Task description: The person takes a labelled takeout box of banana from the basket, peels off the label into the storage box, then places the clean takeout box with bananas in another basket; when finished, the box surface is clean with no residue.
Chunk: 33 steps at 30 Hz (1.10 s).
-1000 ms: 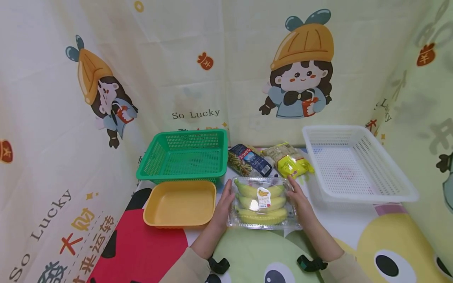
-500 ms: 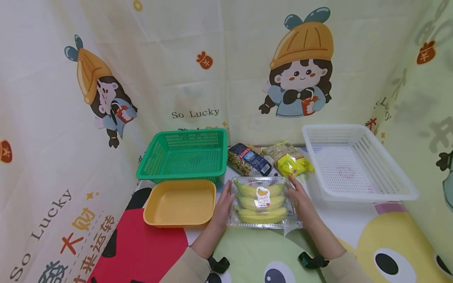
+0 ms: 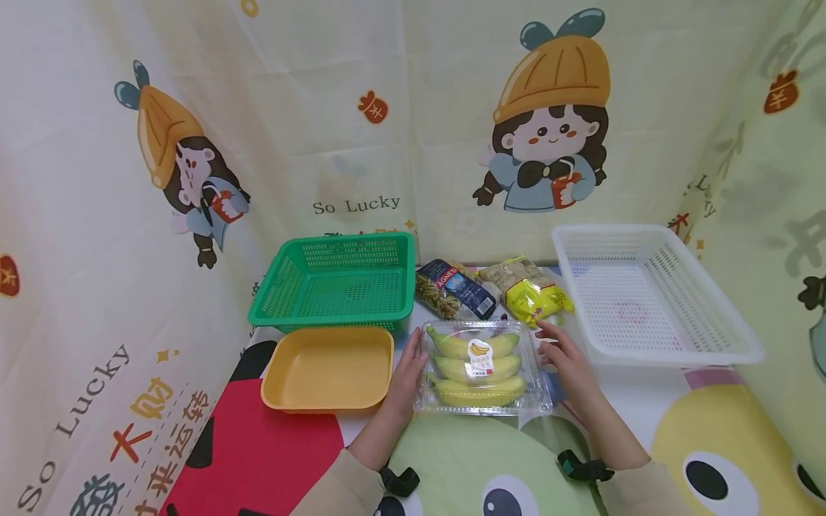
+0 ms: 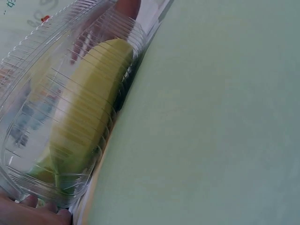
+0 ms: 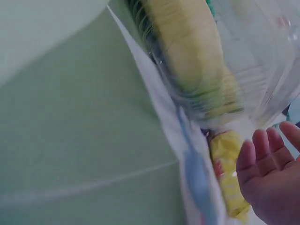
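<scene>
Cartoon cloth covers the table, where one clear box of three bananas lies; left hand flat against its side, right hand open just beside it.

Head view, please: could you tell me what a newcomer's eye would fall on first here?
Probably the clear banana box at the table's centre, with the left hand against its left side and the right hand open just off its right edge. Next, the green basket and yellow tray to its left, and the white basket on the right.
</scene>
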### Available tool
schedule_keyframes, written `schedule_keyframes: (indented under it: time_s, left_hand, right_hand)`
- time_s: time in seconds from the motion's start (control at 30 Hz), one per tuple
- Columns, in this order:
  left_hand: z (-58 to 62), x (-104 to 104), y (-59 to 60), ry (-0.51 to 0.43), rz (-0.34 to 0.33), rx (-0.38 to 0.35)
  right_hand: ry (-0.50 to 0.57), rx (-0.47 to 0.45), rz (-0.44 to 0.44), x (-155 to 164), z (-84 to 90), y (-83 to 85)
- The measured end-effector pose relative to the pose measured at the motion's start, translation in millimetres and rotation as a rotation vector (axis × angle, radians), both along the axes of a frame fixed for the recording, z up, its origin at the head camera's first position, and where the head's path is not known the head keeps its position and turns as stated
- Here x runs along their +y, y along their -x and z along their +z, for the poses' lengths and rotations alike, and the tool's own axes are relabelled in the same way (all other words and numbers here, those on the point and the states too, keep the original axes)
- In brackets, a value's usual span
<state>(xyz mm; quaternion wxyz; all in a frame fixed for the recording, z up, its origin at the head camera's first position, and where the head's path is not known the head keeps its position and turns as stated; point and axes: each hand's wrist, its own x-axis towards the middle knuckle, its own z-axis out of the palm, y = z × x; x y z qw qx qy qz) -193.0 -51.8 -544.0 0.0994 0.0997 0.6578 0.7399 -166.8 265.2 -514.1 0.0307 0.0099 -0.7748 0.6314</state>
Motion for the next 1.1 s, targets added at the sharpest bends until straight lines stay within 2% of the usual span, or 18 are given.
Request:
schedule_keyframes:
  time_s: [0.13,0.3,0.4,0.53,0.7,0.87,1.1]
  left_hand:
    - [0.1,0,0.2,-0.015,-0.005,-0.001]
    - [1.1,1,-0.7,-0.018,-0.007,-0.024]
    - [1.6,1,-1.3,-0.01,-0.007,-0.032]
    - [2.6,0,-1.9,0.003,-0.006,-0.032]
    - [1.9,-1,-1.5,0.013,0.002,-0.047]
    - [0.3,-1,-0.7,0.016,0.007,-0.049]
    - [1.6,-1,-1.4,-0.002,0.005,-0.036]
  right_hand:
    - [-0.164,0.063,-0.046,-4,10.6,-4.9]
    - [-0.239,0.075,-0.055,-5,29.4,-10.0]
    - [-0.202,0.078,0.026,-7,41.1,-11.3]
    - [-0.193,0.044,0.21,-12,54.7,-9.0]
    - [-0.281,-0.054,0.392,-25,66.8,-1.8]
    - [-0.337,-0.061,0.505,-37,70.3,9.6]
    - [-0.42,-0.118,0.595,-49,72.0,21.5]
